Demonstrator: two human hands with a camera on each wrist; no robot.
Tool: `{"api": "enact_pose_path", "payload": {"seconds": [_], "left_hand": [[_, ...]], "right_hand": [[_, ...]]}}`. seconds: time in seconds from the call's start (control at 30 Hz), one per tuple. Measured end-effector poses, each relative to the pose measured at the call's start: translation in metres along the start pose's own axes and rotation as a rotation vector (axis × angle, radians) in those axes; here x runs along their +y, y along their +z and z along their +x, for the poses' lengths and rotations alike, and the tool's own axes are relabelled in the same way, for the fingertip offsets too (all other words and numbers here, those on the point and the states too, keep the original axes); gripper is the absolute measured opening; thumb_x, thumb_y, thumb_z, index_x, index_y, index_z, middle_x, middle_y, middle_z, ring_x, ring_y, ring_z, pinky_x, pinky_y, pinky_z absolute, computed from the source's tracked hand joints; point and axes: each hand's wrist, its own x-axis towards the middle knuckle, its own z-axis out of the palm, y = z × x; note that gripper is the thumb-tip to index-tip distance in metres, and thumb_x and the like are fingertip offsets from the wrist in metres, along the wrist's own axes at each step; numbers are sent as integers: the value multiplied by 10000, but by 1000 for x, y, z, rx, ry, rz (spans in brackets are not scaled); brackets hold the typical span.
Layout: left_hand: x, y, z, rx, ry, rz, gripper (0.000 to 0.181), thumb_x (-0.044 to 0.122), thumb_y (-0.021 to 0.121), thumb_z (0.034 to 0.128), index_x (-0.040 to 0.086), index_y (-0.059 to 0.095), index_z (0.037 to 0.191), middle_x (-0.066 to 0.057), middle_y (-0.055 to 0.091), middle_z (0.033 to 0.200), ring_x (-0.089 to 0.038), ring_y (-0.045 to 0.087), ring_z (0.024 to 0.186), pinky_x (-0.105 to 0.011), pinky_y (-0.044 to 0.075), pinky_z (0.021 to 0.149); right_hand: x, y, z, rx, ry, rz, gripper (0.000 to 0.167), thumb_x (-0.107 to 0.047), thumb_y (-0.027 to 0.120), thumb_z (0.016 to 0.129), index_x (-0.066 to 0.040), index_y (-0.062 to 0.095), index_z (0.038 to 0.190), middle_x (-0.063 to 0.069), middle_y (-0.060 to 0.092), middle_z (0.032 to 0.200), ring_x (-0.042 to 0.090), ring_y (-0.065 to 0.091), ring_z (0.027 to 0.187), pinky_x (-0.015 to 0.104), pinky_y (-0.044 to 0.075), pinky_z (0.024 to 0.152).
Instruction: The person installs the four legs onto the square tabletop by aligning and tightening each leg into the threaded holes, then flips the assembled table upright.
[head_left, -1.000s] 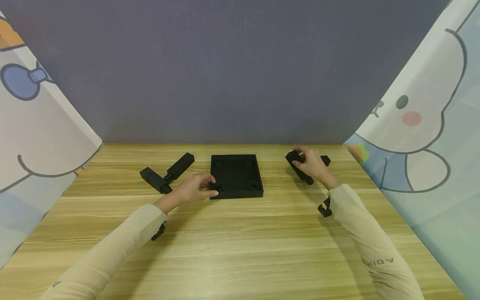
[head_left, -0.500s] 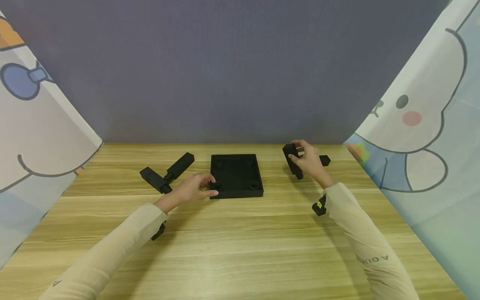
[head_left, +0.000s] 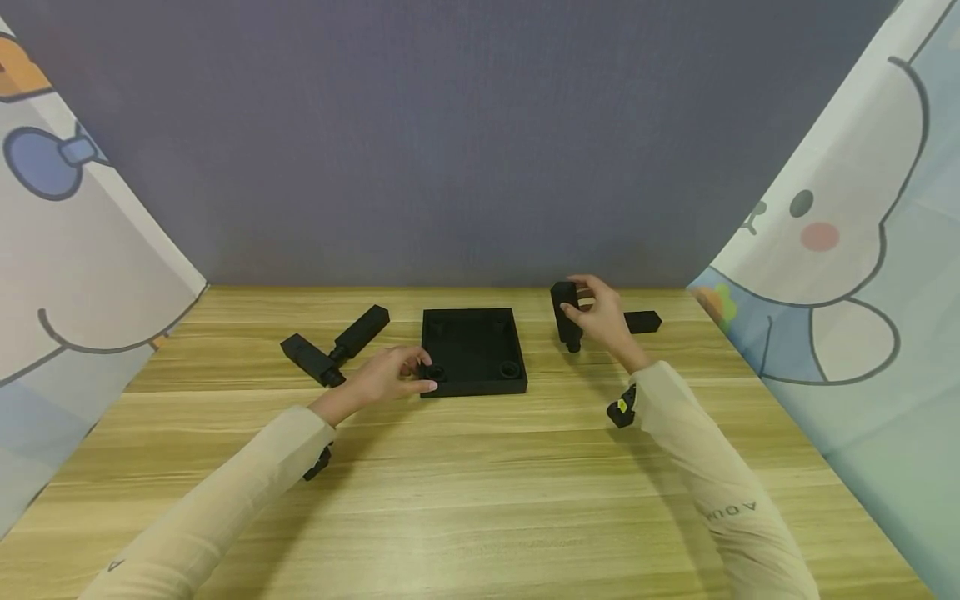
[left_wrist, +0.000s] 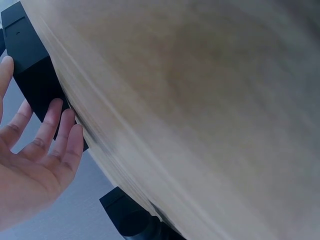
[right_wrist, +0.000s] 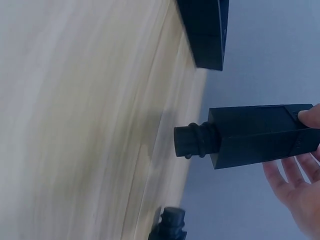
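Note:
A black square table top (head_left: 471,340) lies underside up like a shallow tray, round sockets showing in its near corners. My left hand (head_left: 384,377) holds its near left corner; the left wrist view shows my fingers (left_wrist: 47,125) along the outer wall. To the right, my right hand (head_left: 604,320) grips a black table leg (head_left: 566,310) by its upper end, lifted off the table. This leg hangs nearly upright, with its threaded peg (right_wrist: 192,140) pointing down at the wood. The peg is apart from the table top.
Two more black legs, one farther back (head_left: 362,330) and one nearer (head_left: 309,358), lie close together on the left. Another leg (head_left: 642,322) lies behind my right hand. A grey panel (head_left: 480,150) stands along the table's back edge, with patterned sheets at both sides.
My right hand has moved left and slightly up with the table leg, which has swung from slanted to nearly upright. My left hand and the table top have stayed in place.

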Motion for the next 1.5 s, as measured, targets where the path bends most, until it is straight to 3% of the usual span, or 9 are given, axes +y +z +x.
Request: {"api": "enact_pose_path", "payload": {"seconds": [0.7, 1.07, 1.5], "left_hand": [[3, 0, -1, -2, 1, -11, 408, 444, 657, 807, 166, 575, 1095, -7, 605, 942, -134, 574, 821, -340, 474, 715], [2, 0, -1, -1, 7, -17, 411, 434, 660, 808, 154, 575, 1097, -13, 607, 931, -125, 566, 797, -331, 469, 701], [0, 0, 0, 15, 9, -7, 399, 426, 662, 809, 160, 577, 1094, -11, 612, 938, -158, 586, 829, -348, 480, 722]], "right_hand": [[-22, 28, 24, 122, 19, 167, 420, -111, 670, 824, -42, 504, 1203, 167, 535, 1142, 298, 559, 1038, 424, 496, 843], [-64, 29, 25, 145, -31, 305, 401, 8, 637, 817, 95, 486, 1178, 278, 501, 1122, 412, 542, 1018, 500, 470, 861], [-64, 43, 33, 168, -24, 415, 399, 46, 633, 801, 93, 488, 1170, 266, 502, 1129, 400, 534, 1001, 473, 478, 851]]}}
